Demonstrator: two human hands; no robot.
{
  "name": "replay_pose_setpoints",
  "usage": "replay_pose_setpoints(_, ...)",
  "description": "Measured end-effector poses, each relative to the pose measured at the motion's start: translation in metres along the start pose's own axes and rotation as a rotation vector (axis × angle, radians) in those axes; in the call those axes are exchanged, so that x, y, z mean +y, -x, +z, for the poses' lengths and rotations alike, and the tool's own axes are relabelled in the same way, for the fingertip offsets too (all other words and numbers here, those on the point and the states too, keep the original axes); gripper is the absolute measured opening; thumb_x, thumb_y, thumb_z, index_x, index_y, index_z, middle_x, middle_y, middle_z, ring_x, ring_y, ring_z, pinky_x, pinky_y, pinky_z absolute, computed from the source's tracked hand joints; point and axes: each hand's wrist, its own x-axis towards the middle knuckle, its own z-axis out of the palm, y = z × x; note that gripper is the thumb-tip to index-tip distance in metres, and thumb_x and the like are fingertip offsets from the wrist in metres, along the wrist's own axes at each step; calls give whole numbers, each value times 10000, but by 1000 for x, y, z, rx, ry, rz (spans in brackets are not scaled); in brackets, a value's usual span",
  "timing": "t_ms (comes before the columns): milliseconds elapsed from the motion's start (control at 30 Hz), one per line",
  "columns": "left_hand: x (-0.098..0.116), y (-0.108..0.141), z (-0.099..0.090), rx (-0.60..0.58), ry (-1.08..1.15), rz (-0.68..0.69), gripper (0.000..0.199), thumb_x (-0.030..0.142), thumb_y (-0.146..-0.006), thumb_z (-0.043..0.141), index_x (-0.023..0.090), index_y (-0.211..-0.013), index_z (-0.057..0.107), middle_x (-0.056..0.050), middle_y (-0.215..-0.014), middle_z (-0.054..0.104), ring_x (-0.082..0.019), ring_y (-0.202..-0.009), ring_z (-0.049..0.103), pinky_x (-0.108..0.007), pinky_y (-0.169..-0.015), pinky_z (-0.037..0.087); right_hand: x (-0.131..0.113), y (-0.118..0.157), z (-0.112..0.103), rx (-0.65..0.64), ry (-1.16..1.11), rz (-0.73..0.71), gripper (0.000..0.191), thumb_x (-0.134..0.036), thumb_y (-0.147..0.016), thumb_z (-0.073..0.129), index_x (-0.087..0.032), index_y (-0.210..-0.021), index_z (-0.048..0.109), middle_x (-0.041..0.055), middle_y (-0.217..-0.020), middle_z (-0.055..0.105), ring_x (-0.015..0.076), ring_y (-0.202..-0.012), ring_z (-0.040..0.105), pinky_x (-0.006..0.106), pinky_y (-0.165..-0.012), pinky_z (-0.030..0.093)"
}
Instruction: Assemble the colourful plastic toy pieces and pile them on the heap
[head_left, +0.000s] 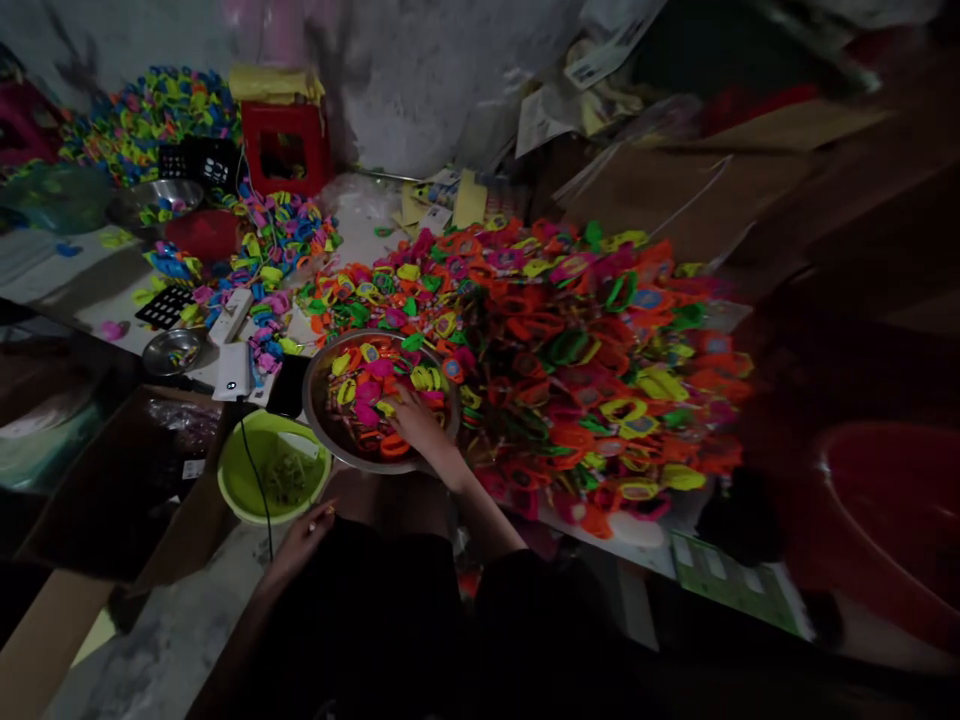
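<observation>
A round metal bowl [309,395] at the table's front edge holds bright pink, yellow, orange and green plastic pieces that look like toy watches [367,392]. My right hand [411,412] reaches into it from the right, fingertips among the pieces; whether anything is gripped is too dark to tell. Low beside the yellow-green basin [238,478], my left hand [313,522] has its fingers curled together around something small and pale that I cannot make out. Greenish bits lie inside that basin.
A large heap of similar pieces [570,350] covers the table to the right. Left of the bowl are a white power bank [233,371] with a black cable, a small metal dish [172,352] and an open cardboard box [120,490]. A red stool [285,150] stands behind.
</observation>
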Motion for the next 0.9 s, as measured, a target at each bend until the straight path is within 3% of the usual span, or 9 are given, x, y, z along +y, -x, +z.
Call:
replay_pose_setpoints(133, 22, -4, -4, 31, -89, 39, 442, 488, -812, 545, 180, -1125, 603, -22, -789, 626, -171, -732, 537, -277, -700, 413, 0, -2, -8, -7, -8, 32, 383, -32, -831, 421, -99, -1189, 539, 199, -1268, 472, 284, -1154, 484, 421, -955, 418)
replay_pose_setpoints(400, 63, -23, 0, 101, -57, 157, 357, 486, -828, 528, 178, -995, 595, -12, -756, 628, -158, -729, 547, -256, -710, 394, -9, 0, -18, 4, -182, -31, 245, -107, -864, 462, -153, -1045, 622, 114, -1099, 624, 211, -1105, 540, 374, -1012, 376)
replay_pose_setpoints(467, 80, -29, 1, 121, -63, 220, 337, 462, -831, 530, 177, -991, 614, -19, -781, 635, -167, -780, 560, -256, -738, 396, -16, 4, -25, 18, -305, -59, 234, -198, -906, 444, -170, -1071, 607, 80, -1087, 642, 173, -1059, 578, 317, -956, 429)
replay_pose_setpoints(600, 114, -37, 13, 165, -44, 307, 287, 411, -833, 540, 183, -990, 618, -25, -854, 631, -170, -839, 561, -255, -768, 410, -34, 20, -39, 51, -795, -88, 226, -335, -874, 524, -189, -1013, 626, 40, -1028, 673, 165, -981, 622, 286, -871, 479)
replay_pose_setpoints(733, 132, -40, 32, 206, 99, 338, 260, 399, -790, 601, 198, -955, 587, 20, -760, 547, -123, -714, 512, -215, -680, 412, -49, 34, -47, 82, -947, -38, 219, -351, -836, 572, -199, -971, 650, 28, -966, 679, 173, -935, 622, 303, -855, 482)
replay_pose_setpoints(900, 138, -41, 43, 176, 265, 240, 368, 436, -693, 707, 197, -947, 588, 50, -679, 480, -73, -556, 418, -169, -497, 346, -56, 43, -54, 83, -942, -47, 231, -349, -868, 529, -203, -993, 658, 40, -986, 686, 174, -920, 630, 313, -849, 500)
